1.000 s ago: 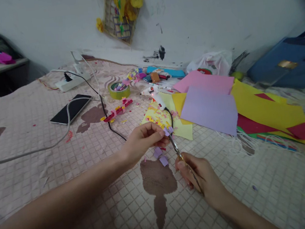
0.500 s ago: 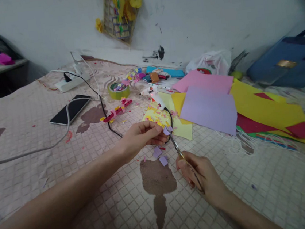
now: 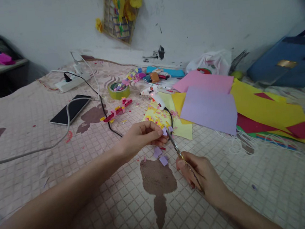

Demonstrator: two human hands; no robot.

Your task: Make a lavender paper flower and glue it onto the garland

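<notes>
My left hand (image 3: 148, 135) pinches a small purple paper piece (image 3: 164, 131) between thumb and fingertips. My right hand (image 3: 196, 170) is wrapped round the handles of a pair of scissors (image 3: 176, 148), whose blades point up and left and meet the purple piece. Below the fingertips, purple paper scraps (image 3: 163, 160) lie on the patterned cloth (image 3: 119, 213). Just beyond my hands, a pale yellow sheet (image 3: 186, 131) bears many small yellow and pink bits, with a white glue gun (image 3: 158, 101) at its far side.
Purple (image 3: 209, 109), pink and yellow sheets lie at right beside white string (image 3: 240, 145). A green tape roll (image 3: 119, 91), a decorated red strip (image 3: 116, 113), a phone (image 3: 70, 109) and a power strip (image 3: 73, 82) are at left. Black and grey cables cross the cloth.
The purple piece at my left fingertips and the scissor blades have shifted slightly left. My right hand has hardly moved, and the other objects lie as before.
</notes>
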